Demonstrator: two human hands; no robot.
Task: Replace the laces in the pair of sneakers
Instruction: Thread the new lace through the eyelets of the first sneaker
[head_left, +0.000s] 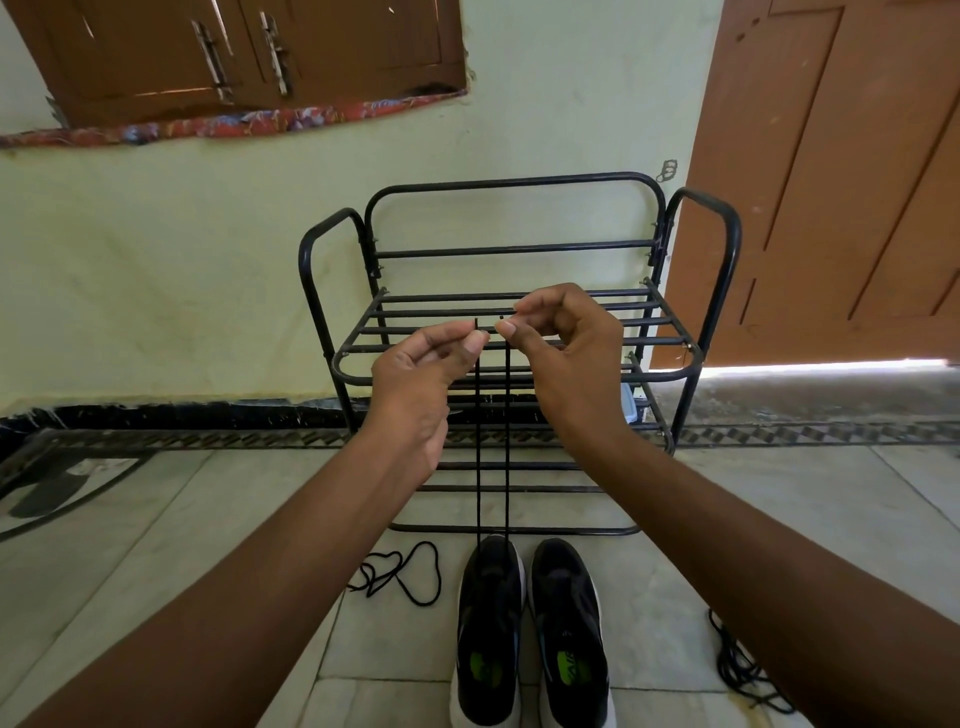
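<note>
Left hand (415, 374), right hand (566, 358) raised, pinching lace (478, 441) ends

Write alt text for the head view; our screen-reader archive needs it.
Both hands, left hand and right hand, pinch the ends of a black lace pulled up from the left sneaker, before a black metal rack.

One wide-angle camera sits on my head, looking forward and down. My forearms reach in from the bottom corners. It faces the pale yellow-green plaster wall (208, 270) and the black tubular metal shoe rack (519, 374) near me, with the pale stone tiled floor (208, 519) below.
</note>
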